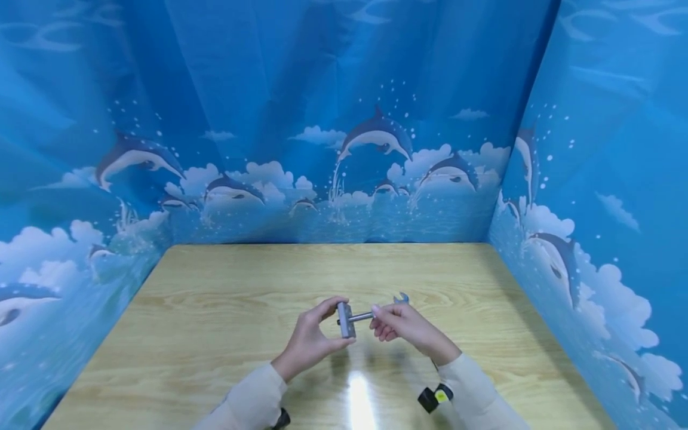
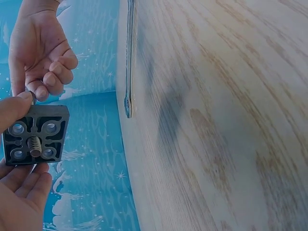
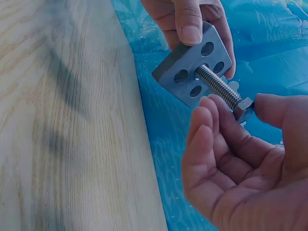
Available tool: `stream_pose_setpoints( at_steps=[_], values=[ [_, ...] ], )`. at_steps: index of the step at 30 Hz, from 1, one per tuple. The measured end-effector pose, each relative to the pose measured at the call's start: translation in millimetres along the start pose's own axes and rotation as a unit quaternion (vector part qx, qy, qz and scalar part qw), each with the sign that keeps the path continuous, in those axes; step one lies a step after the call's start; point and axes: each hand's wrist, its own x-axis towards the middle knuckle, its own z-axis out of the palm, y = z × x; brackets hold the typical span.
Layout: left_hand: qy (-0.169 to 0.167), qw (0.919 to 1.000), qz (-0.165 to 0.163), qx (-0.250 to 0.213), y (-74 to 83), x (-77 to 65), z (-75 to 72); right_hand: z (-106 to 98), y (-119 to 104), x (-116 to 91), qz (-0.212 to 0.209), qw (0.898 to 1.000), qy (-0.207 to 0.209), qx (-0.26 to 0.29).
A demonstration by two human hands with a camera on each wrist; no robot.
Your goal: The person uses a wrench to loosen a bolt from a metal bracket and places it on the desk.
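My left hand (image 1: 313, 340) grips a grey square plate (image 1: 345, 321) by opposite edges, thumb on one side and fingers on the other. Four round holes surround the plate's centre in the right wrist view, where a threaded bolt (image 3: 219, 83) passes through. On the ribbed back face, the bolt's threaded end (image 2: 34, 146) sticks out a short way. My right hand (image 1: 405, 325) pinches the bolt's hex head (image 3: 244, 109) between thumb and index finger, the other fingers loosely curled. Both hands are raised over the table.
A wrench (image 1: 401, 297) lies on the wooden table (image 1: 242, 280) just beyond my right hand, its handle mostly hidden by that hand. Blue curtains (image 1: 258, 119) printed with dolphins and clouds stand along the back and both sides of the table.
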Motion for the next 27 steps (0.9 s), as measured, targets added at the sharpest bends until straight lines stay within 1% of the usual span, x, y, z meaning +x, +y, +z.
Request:
stream_pose_setpoints(
  at_steps=[5,12,17,20,22,27],
  values=[
    [0.0,0.9999,-0.011,-0.006,-0.1,0.8,-1.3,-1.4,-2.4,0.1,-0.006,1.0,0.017,-0.01],
    [-0.002,0.9999,-0.011,-0.011,-0.9,-0.5,-1.3,-4.8,-3.3,-3.2,-0.07,0.995,0.043,-0.057],
    [-0.002,0.9999,-0.007,-0.012,-0.2,0.3,-0.3,-4.8,-4.4,-3.8,-0.086,0.993,0.054,-0.067],
    [-0.002,0.9999,-0.006,-0.014,0.2,0.4,0.0,-5.2,-3.8,-3.8,-0.085,0.993,0.051,-0.067],
    [-0.001,0.9999,-0.005,-0.015,0.2,0.2,0.2,-5.5,-2.9,-3.5,-0.076,0.994,0.041,-0.064],
    [0.001,0.9999,-0.003,-0.012,0.4,0.2,1.0,-5.5,0.0,-1.9,-0.032,0.999,0.007,-0.032]
  ],
)
